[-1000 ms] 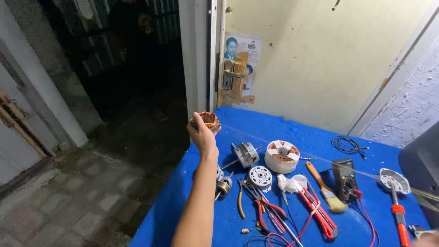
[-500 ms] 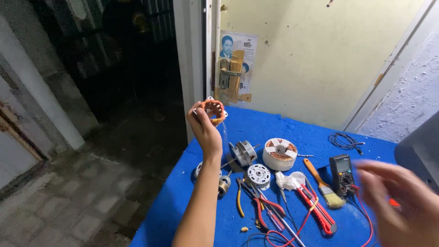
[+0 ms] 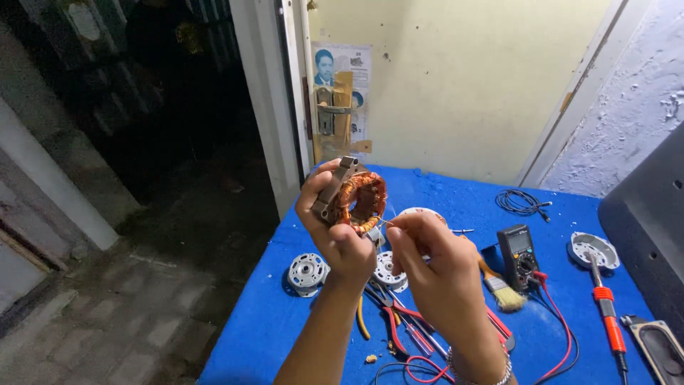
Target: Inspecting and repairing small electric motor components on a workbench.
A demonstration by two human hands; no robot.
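Note:
My left hand point(image 3: 335, 235) holds up a motor stator point(image 3: 353, 196), a grey metal ring wound with copper wire, above the blue table point(image 3: 249, 335). My right hand point(image 3: 431, 267) is raised beside it, its thumb and forefinger pinched on a thin wire lead point(image 3: 381, 224) at the stator's lower edge. Below the hands lie two round white motor end caps point(image 3: 308, 274) and red-handled pliers point(image 3: 395, 324).
A multimeter point(image 3: 518, 248) with red and black leads, a paintbrush point(image 3: 499, 289), an orange-handled screwdriver point(image 3: 607, 314), a white cap point(image 3: 593, 249) and a coiled black cable point(image 3: 520, 202) lie at the right. A dark open doorway is at the left, a door frame point(image 3: 274, 100) behind the table.
My left hand has drawn the stator nearer and higher. My right hand has come in from the lower right and taken hold of the wire lead at the stator.

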